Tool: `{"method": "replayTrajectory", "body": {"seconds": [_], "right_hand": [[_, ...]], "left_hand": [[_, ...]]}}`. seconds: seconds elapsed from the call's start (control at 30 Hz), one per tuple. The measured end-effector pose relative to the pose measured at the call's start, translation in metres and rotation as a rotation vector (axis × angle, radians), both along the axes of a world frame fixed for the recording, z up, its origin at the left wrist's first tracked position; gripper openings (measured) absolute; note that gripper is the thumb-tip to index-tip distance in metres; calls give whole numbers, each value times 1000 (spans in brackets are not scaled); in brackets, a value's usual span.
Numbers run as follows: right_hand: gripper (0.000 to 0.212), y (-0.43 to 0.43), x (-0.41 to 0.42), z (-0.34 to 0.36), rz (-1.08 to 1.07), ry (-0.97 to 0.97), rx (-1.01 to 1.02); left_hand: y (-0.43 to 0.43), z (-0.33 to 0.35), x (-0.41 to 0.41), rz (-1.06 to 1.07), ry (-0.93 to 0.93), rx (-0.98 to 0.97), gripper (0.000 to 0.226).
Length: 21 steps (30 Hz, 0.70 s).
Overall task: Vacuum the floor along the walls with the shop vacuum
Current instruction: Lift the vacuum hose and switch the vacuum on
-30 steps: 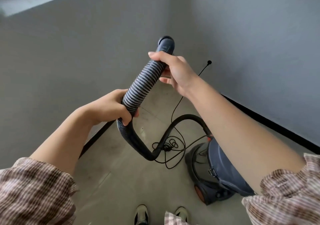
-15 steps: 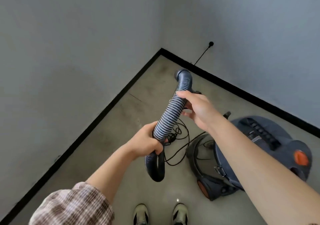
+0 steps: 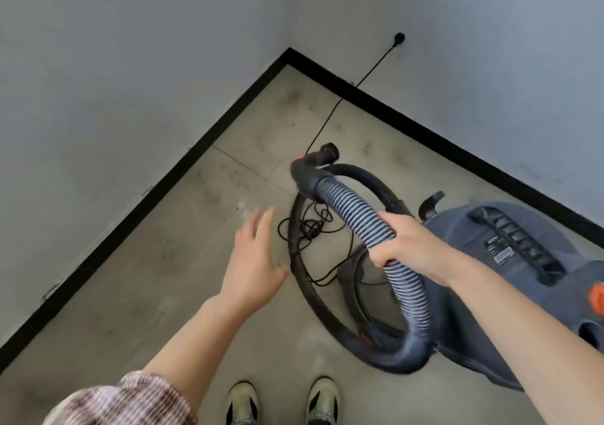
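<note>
My right hand (image 3: pixel 407 245) grips the ribbed grey vacuum hose (image 3: pixel 349 207) partway along its length. The hose's dark end piece (image 3: pixel 318 163) with an open nozzle points toward the room corner. Below my hand the hose loops down and round over the floor. The dark grey shop vacuum (image 3: pixel 510 254) with orange parts stands on the floor at the right. My left hand (image 3: pixel 255 261) hovers over the floor left of the hose with fingers spread, holding nothing.
Two grey walls meet at a corner, with a black baseboard (image 3: pixel 202 137) along both. A black power cord (image 3: pixel 330 117) runs from a wall plug (image 3: pixel 399 37) down to a tangle (image 3: pixel 310 225) on the dusty tiled floor. My two shoes (image 3: pixel 281 401) show at the bottom.
My left hand has let go of the hose and moved left, open. The hose end has dropped lower toward the floor, and the view has tilted down.
</note>
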State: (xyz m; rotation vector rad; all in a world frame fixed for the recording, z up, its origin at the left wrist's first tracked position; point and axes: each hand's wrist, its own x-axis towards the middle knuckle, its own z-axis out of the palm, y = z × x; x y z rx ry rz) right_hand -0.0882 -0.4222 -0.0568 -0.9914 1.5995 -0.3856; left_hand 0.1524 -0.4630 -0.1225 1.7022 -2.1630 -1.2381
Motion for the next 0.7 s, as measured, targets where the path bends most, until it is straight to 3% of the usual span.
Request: {"method": "replayTrajectory", "body": {"seconds": [0.1,0.13,0.2,0.27,0.33,0.47,0.6,0.7], "right_hand": [[32,-12,8,5,239,85,35],[29,-18,13,7,293,94,39],[27,-27,25,9,356,118,-13],[32,-33,36,7,360,187,-145],[39,-31,39,-1,275,326,-272],[34,-14,35,-30,30,651,-380],[38,-34,55,-47,-74,604,-324],[35,-66,79,-41,-138,491,-496]], "left_hand": [[-13,0,-16,-216,1,-390,108],[-19,2,-20,-279,-5,-458,101],[-27,11,-25,-314,17,-487,62],[-32,20,-19,-210,62,-457,24],[-36,25,3,-8,115,-393,22],[-48,35,74,497,198,-276,30],[-40,37,113,663,224,-226,27],[-33,37,129,711,247,-230,26]]}}
